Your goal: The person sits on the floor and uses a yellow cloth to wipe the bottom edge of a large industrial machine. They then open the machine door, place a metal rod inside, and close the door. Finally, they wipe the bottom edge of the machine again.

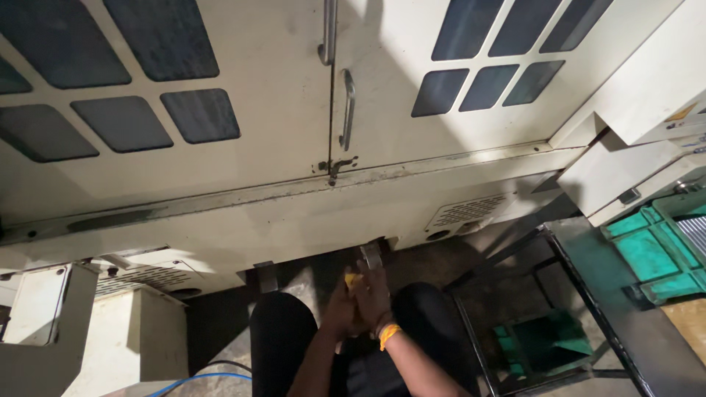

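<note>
Low in the head view, my two hands meet in front of my dark-trousered knees. My right hand (373,294), with a yellow-orange band at the wrist, grips a small grey metal part (370,256) that sticks up toward the machine's base. My left hand (340,305) is pressed against the right one, fingers curled. A small yellow thing (352,279) shows between them; I cannot tell which hand holds it.
A large cream machine cabinet (294,213) with two closed doors, dark windows and metal handles (347,110) fills the upper view. A black metal frame stand (507,323) and a green tray (654,254) sit at the right. A blue cable (198,379) lies on the floor.
</note>
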`<state>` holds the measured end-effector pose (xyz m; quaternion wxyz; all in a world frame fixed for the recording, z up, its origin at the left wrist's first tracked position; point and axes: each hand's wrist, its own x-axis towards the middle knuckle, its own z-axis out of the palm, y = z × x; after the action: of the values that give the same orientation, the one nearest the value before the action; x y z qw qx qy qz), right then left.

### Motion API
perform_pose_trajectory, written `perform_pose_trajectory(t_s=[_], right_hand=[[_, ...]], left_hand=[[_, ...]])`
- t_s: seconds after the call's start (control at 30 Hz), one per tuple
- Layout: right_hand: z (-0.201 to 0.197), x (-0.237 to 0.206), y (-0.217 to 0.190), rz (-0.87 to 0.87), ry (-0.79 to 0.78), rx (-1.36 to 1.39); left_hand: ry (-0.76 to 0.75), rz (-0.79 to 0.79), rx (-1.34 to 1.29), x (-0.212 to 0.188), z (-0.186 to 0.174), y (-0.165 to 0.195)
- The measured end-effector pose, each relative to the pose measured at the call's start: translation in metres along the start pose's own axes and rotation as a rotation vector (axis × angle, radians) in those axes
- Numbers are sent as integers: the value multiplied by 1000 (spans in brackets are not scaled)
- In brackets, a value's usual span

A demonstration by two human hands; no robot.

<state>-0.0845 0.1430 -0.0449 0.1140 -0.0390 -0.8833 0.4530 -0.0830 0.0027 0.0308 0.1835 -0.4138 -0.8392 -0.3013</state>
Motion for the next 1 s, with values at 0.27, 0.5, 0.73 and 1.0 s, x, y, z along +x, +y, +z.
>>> perform_pose_trajectory(t_s=[0.27, 0.5, 0.73, 1.0], right_hand=[[-8, 31, 10, -83, 128, 129], [-41, 38, -31, 93, 147, 353], [-44, 24, -110, -367, 217, 493], [-65, -42, -197, -3, -63, 339]], left_hand=[[-149, -609, -481, 0, -22, 16], [204, -553, -863, -2, 8, 28], [484, -805, -1271, -5, 13, 24], [641, -1029, -1331, -7, 16, 8]])
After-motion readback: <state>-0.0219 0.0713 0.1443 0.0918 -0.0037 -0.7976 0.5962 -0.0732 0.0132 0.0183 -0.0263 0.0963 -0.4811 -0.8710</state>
